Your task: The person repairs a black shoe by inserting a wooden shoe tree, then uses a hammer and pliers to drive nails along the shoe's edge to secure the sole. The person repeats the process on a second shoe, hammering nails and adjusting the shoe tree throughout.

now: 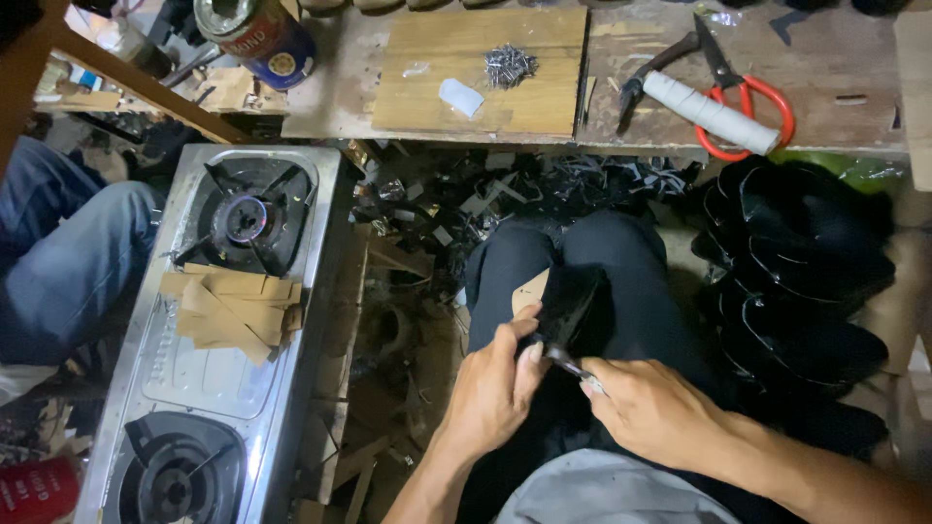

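Cluttered with dark scraps, the workshop floor point(427, 209) fills the middle of the frame, and low centre the left hand point(493, 383) closes its grip on a black shoe upper point(568, 306) resting on the person's lap, while the right hand point(650, 408) pinches a thin metal tool point(573, 367) whose tip touches that piece. Right of the lap lies a stack of black uppers point(801, 281); left stands a two-burner gas stove point(228, 320) with tan strips point(233, 306) on it. Along the top, a table point(835, 116) carries a wooden board point(485, 73) with small nails point(509, 64), red-handled scissors point(743, 97), a white roll point(709, 112) and a tin can point(257, 34).
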